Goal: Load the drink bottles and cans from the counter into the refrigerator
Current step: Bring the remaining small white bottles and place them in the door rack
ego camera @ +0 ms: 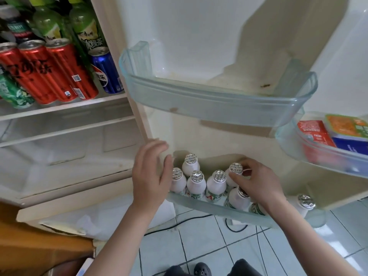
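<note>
Refrigerator door open, seen from above.

Lowest door shelf, clear plastic: holds a cluster of small white bottles with foil caps, upright, packed close toward the shelf's left end. One more of the same kind, apart, at the right end.

Right hand: over the right side of the cluster. Fingers curled, pinching the foil cap of the rear-right bottle, thumb on the near side of the cap. That bottle upright, inside the shelf, just beside its neighbours. Under the palm, a tilted bottle near the shelf's front wall; touching the hand or not, cannot tell.

Left hand: at the left end of the cluster, palm turned toward the bottles. Fingers straight and pressed together, holding nothing. Slightly blurred. Just beside the leftmost bottle; touching or apart, cannot tell.

Middle door shelf, clear plastic, above the bottles. To the right, another clear shelf carrying a red carton, an orange-topped pack and a blue box.

Main compartment, upper left: red cans in a row on a shelf, a blue can at their right, a green can at their left, green bottles behind.

Below: white tiled floor with a black cable, a cardboard box at lower left, a dark shoe at the bottom edge.
</note>
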